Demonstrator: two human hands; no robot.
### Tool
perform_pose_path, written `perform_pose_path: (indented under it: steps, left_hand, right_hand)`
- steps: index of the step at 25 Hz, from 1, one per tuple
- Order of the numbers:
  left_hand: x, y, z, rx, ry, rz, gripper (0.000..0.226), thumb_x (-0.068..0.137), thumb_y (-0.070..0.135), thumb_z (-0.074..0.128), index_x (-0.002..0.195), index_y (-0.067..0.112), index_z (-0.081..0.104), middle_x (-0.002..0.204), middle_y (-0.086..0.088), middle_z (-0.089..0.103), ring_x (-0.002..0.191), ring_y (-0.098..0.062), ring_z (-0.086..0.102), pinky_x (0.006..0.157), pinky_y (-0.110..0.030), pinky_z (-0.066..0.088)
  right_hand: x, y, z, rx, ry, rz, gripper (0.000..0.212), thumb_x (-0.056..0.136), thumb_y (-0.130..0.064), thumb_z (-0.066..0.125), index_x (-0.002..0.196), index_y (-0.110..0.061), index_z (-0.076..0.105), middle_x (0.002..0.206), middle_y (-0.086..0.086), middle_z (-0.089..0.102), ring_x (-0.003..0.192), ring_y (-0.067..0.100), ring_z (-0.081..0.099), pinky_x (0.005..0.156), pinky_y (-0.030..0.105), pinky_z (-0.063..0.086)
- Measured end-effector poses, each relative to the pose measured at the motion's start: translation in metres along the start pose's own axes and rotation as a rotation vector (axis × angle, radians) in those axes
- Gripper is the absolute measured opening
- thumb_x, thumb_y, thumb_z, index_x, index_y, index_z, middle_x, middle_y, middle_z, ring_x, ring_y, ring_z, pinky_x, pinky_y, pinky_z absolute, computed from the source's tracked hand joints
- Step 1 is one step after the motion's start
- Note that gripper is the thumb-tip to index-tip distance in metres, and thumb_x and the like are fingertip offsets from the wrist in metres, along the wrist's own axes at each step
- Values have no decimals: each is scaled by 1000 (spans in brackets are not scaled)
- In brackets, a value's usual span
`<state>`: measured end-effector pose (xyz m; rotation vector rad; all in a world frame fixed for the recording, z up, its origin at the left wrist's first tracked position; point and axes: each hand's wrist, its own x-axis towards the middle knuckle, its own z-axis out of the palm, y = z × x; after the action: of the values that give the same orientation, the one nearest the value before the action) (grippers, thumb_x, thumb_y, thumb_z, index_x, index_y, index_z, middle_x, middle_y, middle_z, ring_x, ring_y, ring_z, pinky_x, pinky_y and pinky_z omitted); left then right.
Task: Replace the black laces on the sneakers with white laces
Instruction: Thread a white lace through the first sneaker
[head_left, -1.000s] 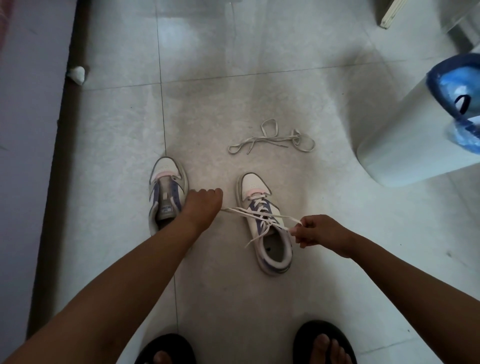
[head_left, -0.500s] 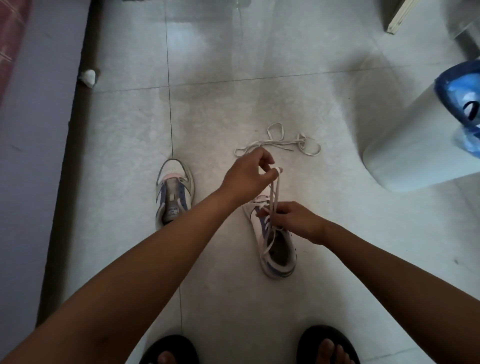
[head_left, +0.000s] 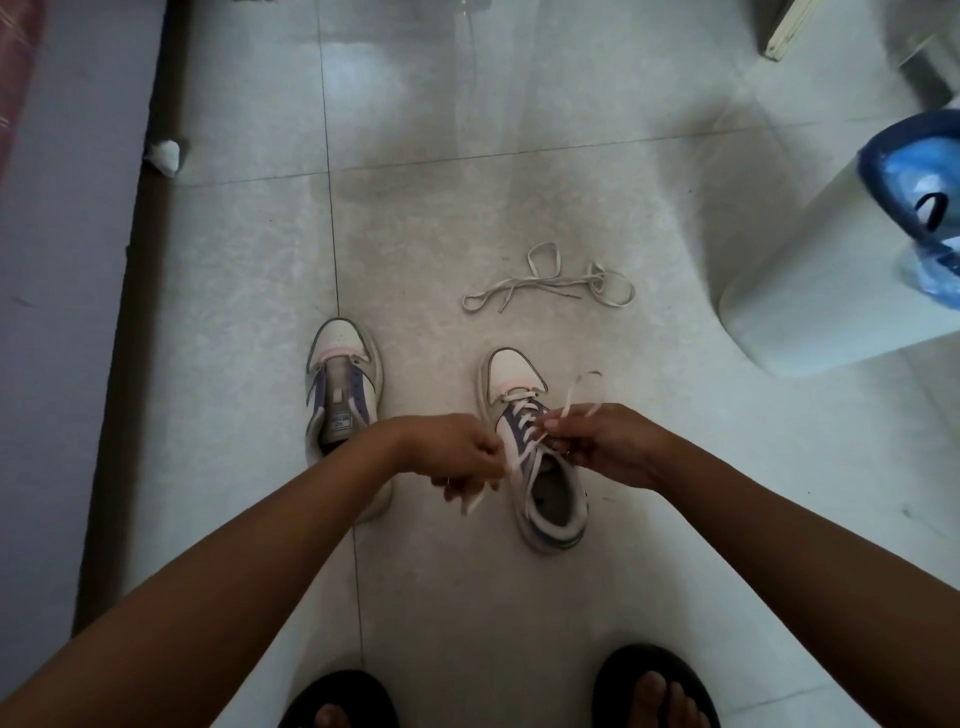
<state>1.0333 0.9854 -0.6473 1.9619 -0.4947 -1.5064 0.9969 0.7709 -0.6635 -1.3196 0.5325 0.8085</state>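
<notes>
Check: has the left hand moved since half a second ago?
Yes. The left hand has dropped from above the laced white-and-purple sneaker's toe to its left side, pinching a white lace end.

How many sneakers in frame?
2. Left sneaker, unlaced, on the floor beside the left hand. Right sneaker between both hands, its white lace gripped by the left and right hand.

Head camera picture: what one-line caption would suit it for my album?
Both hands, left and right, pull white lace ends on the right sneaker; the left sneaker waits unlaced, a spare lace beyond.
</notes>
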Motion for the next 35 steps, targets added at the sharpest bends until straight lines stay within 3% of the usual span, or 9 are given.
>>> perform_pose_path:
  steps: [2,5,8,11,14,17,24,29,35]
  left_hand:
    - [4,4,2,92,-53,11,18,95,20,49,102,17,65,89,1,68,73,-11,64,54,-22,48]
    - [24,16,4,-133,429,144,32,94,6,43,122,13,55,118,-5,61,102,-11,56,78,-17,45]
    - [38,23,17,-379,433,181,34,93,0,40,122,7,56,119,-8,58,104,-12,52,82,-16,42]
    - [44,19,23,-419,406,211,37,92,-5,41,124,7,57,110,-3,60,87,-2,57,72,-11,45]
    - [41,14,15,-417,426,247,30,91,-1,54,118,8,62,90,12,62,69,15,59,58,-2,42]
    - [39,11,13,-357,456,201,16,85,9,67,98,0,70,71,8,63,60,7,58,55,-6,40]
    - [40,-15,0,561,726,4,19,89,31,56,93,14,63,100,-3,57,90,-21,57,73,-31,41]
    - [49,2,11,-466,830,-40,11,88,18,57,79,12,56,78,-7,66,70,-19,61,57,-27,45]
    - [48,-37,12,666,788,-166,15,94,25,46,98,13,53,98,-6,59,88,-28,60,67,-32,38]
  right_hand:
    - [-1,1,4,-42,17,1,25,78,12,62,71,-11,70,69,4,69,66,15,61,61,22,40]
    - [-5,-5,8,-350,22,-107,27,71,15,64,66,-12,64,64,0,64,66,12,60,61,20,46]
    - [-8,-10,14,-926,214,-458,23,70,5,67,65,-17,65,64,-8,62,61,3,57,59,25,44]
    - [-1,1,15,-1379,450,-930,11,71,-1,73,77,-3,64,72,12,61,66,29,56,58,39,43]
    - [2,4,14,-1082,403,-711,10,80,-10,68,82,-8,59,82,9,58,76,22,52,66,32,41]
    - [4,6,7,-833,387,-500,12,75,-17,73,72,-17,61,73,-3,63,70,15,58,63,28,43]
    - [-14,25,-25,-559,377,-312,12,77,-15,76,68,-13,68,63,0,65,53,7,54,52,14,44]
    - [-19,33,-37,-176,348,-168,12,84,-19,68,81,-8,69,65,5,66,52,9,52,53,20,45]
    - [-27,47,-60,68,380,30,14,84,-19,69,78,-7,64,65,5,62,52,11,50,57,26,45]
